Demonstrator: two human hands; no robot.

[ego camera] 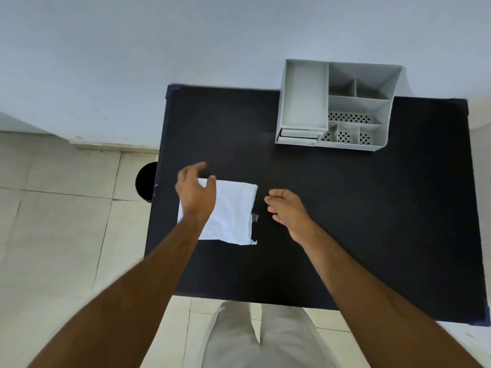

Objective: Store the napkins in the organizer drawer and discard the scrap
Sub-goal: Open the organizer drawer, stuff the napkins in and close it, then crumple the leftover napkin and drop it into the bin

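The left hand (195, 191) is seen just left of the frame's centre, fingers spread and curled, hovering over the upper left corner of a white napkin (229, 212); nothing is gripped in it, and whether it touches the paper cannot be told. The right hand (287, 208) is held just right of the napkin, palm turned up and leftward, fingers loosely bent and apart, empty and clear of the paper. Both bare forearms are stretched in from the bottom corners of the frame.

The napkin is laid flat on a black table (345, 221), near its left edge, with a ragged torn edge at its lower right. A small grey scrap (255, 217) is seen just beside the napkin's right edge, between the napkin and the right hand.

A grey organizer (337, 104) is placed at the table's far edge, in the upper right of the frame, well apart from both hands. Several open compartments are shown in it, some with perforated floors, and a drawer (299, 136) at its lower left front.

A round black object (146, 181) is visible on the tiled floor (61, 235) beside the table's left edge. Pale trousers are seen at bottom centre.
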